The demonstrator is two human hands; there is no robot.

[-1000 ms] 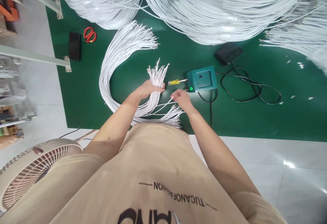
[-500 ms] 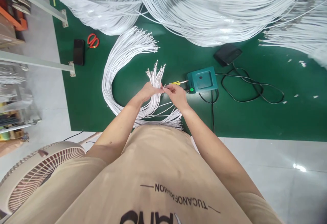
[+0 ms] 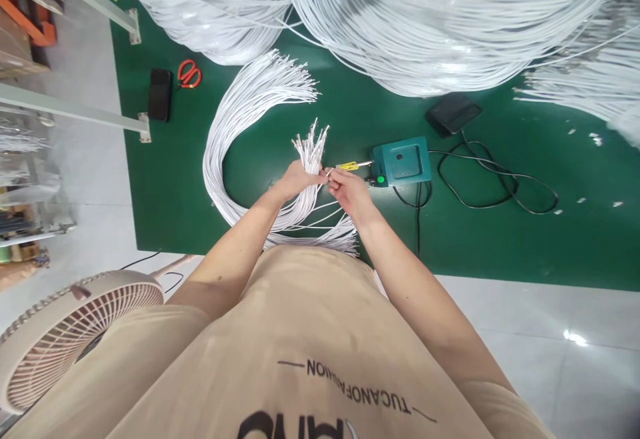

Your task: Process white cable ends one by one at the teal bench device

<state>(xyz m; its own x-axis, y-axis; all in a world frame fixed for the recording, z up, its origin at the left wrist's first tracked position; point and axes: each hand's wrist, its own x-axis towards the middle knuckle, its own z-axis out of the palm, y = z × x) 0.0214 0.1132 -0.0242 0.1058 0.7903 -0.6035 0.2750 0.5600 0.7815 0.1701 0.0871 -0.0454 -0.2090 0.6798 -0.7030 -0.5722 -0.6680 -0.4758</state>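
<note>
My left hand (image 3: 298, 179) is wrapped round a bundle of white cables (image 3: 216, 139), whose tipped ends fan out above the fingers. Beside it, my right hand (image 3: 349, 189) is closed, with thumb and fingers pinched at a thin white cable end near my left thumb. Just right of my fingers is a yellow-labelled tool (image 3: 350, 166) pointing at a teal device (image 3: 403, 161) with a green button. More white cable ends (image 3: 345, 235) lie between the bundle and my shirt.
Large heaps of white cables (image 3: 425, 32) cover the table's back. Red scissors (image 3: 189, 75) and a black phone (image 3: 160, 95) lie left. A black box (image 3: 453, 115) and looped black cords sit right. A fan (image 3: 85, 332) stands at lower left.
The view has shifted slightly. My right hand has turned a little and its fingers have drawn slightly away from my left thumb. My left hand still holds the bundle.
</note>
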